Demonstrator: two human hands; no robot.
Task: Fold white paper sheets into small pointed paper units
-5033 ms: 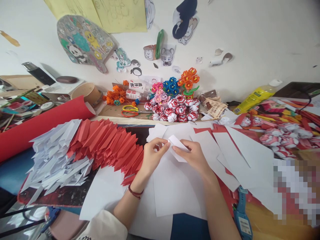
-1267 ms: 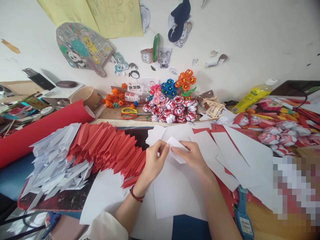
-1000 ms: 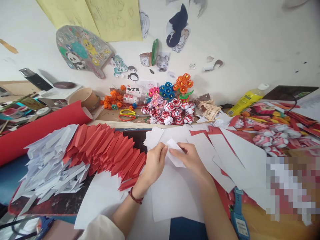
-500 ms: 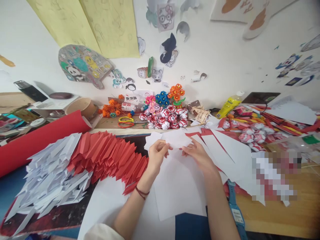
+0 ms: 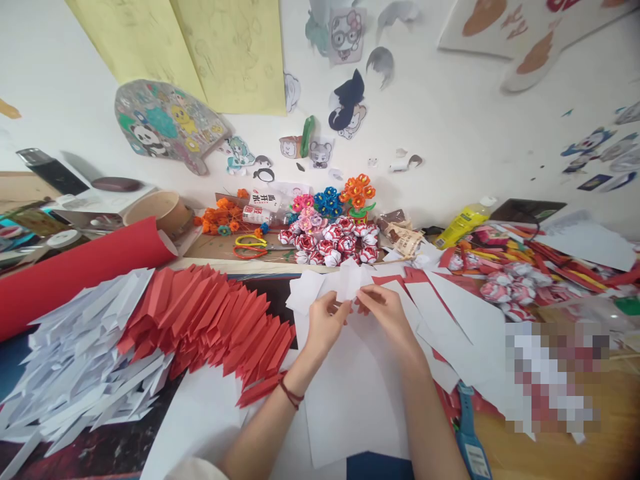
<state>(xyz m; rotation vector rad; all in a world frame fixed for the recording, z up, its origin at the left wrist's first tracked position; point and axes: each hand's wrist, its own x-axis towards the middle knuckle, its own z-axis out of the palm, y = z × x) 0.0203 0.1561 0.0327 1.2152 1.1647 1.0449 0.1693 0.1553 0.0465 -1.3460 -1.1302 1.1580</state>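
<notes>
Between my two hands, over the middle of the table, is a small piece of white paper (image 5: 347, 283). My left hand (image 5: 326, 321) pinches its near left part. On the right, the thumb and fingers of my right hand (image 5: 384, 310) close on its other side. Beneath the hands lies a large white sheet (image 5: 355, 390). More small white pieces (image 5: 304, 292) lie just left of the held one. To the left, folded red paper strips (image 5: 200, 320) stand in a long packed row beside a heap of folded white strips (image 5: 80, 360).
A red paper roll (image 5: 80, 277) lies at the left. Behind are scissors (image 5: 251, 247), red-and-white paper flowers (image 5: 333, 240) and a yellow bottle (image 5: 463, 223). At the right are cut white sheets (image 5: 463, 313) and a blue watch (image 5: 470, 433).
My hands have come closer together, the right one moving inward. The held paper now stands up narrower, with a crease showing, where it was spread wide before. The view has shifted slightly.
</notes>
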